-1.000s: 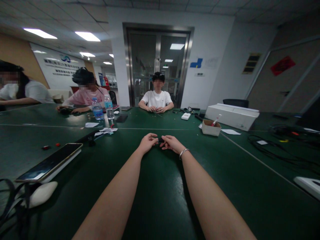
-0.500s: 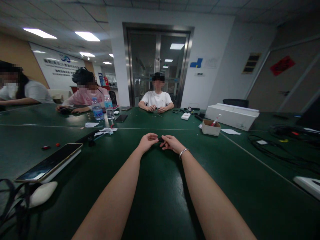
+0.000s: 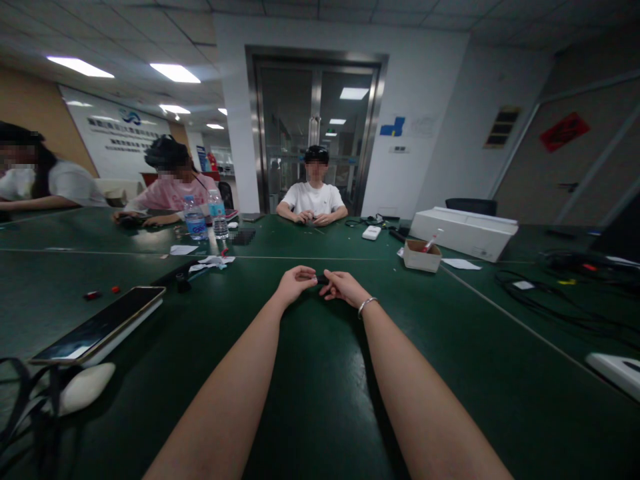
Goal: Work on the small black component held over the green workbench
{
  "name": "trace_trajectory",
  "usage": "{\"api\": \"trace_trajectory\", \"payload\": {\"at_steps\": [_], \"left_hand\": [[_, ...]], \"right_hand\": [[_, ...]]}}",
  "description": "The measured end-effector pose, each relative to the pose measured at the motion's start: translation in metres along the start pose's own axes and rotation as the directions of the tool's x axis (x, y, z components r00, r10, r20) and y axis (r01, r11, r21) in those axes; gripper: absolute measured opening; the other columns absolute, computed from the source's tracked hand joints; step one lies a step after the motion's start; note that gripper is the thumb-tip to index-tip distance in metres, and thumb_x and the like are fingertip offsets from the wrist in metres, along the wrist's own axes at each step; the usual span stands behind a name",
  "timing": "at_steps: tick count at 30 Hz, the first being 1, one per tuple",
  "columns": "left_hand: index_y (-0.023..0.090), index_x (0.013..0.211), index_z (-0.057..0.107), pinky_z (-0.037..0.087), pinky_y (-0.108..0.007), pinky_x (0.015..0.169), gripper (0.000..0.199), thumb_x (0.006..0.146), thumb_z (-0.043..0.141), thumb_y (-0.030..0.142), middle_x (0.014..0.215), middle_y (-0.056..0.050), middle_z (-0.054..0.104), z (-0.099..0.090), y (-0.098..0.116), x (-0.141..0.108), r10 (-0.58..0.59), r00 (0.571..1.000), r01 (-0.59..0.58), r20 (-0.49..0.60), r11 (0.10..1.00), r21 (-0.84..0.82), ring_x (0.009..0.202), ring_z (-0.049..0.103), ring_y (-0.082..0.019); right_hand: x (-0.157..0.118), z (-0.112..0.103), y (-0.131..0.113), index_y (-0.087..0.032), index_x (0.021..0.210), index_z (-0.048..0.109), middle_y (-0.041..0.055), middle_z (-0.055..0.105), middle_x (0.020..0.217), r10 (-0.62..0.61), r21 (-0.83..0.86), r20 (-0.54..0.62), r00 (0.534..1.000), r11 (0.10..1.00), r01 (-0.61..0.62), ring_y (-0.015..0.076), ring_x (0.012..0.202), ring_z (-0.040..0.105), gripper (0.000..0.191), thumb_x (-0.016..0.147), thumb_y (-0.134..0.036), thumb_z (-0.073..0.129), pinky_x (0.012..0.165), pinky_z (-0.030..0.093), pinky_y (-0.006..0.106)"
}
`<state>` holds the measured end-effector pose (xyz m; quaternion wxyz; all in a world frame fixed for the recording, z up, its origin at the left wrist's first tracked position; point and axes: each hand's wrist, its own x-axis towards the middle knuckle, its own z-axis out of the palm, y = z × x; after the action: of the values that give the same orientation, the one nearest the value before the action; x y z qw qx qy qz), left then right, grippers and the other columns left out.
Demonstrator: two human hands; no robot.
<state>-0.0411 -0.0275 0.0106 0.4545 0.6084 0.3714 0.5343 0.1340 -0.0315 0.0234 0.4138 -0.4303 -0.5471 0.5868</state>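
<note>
Both my arms stretch forward over a dark green table point(image 3: 320, 373). Between my fingertips is a small black object point(image 3: 323, 280), too small and dark to name. My left hand point(image 3: 298, 281) pinches its left end with thumb and fingers. My right hand point(image 3: 344, 287), with a silver bracelet point(image 3: 367, 305) at the wrist, grips the right end, its fingers curled. The fingers hide much of the object.
To the left lie a phone point(image 3: 103, 325) on a white box, a white mouse point(image 3: 87, 387) and black straps. Ahead stand water bottles point(image 3: 195, 221), a small open carton point(image 3: 423, 257) and a white box point(image 3: 463, 232). Cables point(image 3: 555, 300) lie right. Several people sit around the table.
Slightly more of the black object shows between my fingertips. My hands and arms stay almost in the same place.
</note>
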Motion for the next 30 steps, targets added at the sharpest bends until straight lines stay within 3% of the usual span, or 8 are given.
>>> {"api": "trace_trajectory", "payload": {"at_steps": [4, 11, 20, 30], "left_hand": [[0.012, 0.090, 0.064, 0.048, -0.039, 0.086, 0.041, 0.055, 0.082, 0.023, 0.088, -0.009, 0.069, 0.0009, 0.0010, -0.0007, -0.005, 1.000, 0.005, -0.005, 1.000, 0.010, 0.083, 0.065, -0.018], [0.012, 0.095, 0.061, 0.050, -0.034, 0.069, 0.039, 0.066, 0.075, 0.035, 0.080, -0.009, 0.068, 0.0041, -0.0019, -0.0003, -0.088, 0.996, 0.088, -0.004, 0.995, 0.054, 0.075, 0.066, -0.020], [0.013, 0.091, 0.064, 0.048, -0.040, 0.086, 0.039, 0.057, 0.080, 0.022, 0.089, -0.009, 0.069, 0.0017, -0.0039, 0.0020, 0.003, 1.000, -0.003, -0.010, 0.999, 0.032, 0.082, 0.065, -0.019], [0.012, 0.093, 0.065, 0.048, -0.041, 0.087, 0.041, 0.055, 0.080, 0.020, 0.089, -0.010, 0.068, 0.0005, -0.0043, 0.0018, 0.003, 1.000, -0.003, 0.000, 1.000, 0.023, 0.084, 0.064, -0.019]], "right_hand": [[-0.0017, 0.0007, -0.0012, -0.011, 0.086, 0.054, 0.0083, 0.067, 0.056, -0.001, 0.003, -0.003, 1.000, 1.000, 0.001, 0.0070, 0.039, 0.052, 0.023, 0.094, -0.032, 0.049, 0.051, 0.057, 0.023], [-0.0008, 0.0006, -0.0003, -0.011, 0.084, 0.053, 0.0066, 0.066, 0.054, -0.004, 0.003, -0.015, 1.000, 1.000, 0.004, 0.0067, 0.038, 0.051, 0.024, 0.093, -0.032, 0.050, 0.052, 0.057, 0.023], [-0.0016, 0.0005, -0.0007, -0.011, 0.083, 0.053, 0.0063, 0.066, 0.054, -0.003, 0.012, -0.009, 1.000, 1.000, 0.003, 0.0072, 0.039, 0.053, 0.023, 0.093, -0.031, 0.051, 0.052, 0.057, 0.024], [-0.0019, -0.0013, -0.0007, -0.010, 0.086, 0.054, 0.0051, 0.065, 0.056, -0.004, 0.025, 0.003, 1.000, 1.000, 0.004, 0.0059, 0.039, 0.051, 0.018, 0.092, -0.028, 0.053, 0.052, 0.058, 0.024]]}}
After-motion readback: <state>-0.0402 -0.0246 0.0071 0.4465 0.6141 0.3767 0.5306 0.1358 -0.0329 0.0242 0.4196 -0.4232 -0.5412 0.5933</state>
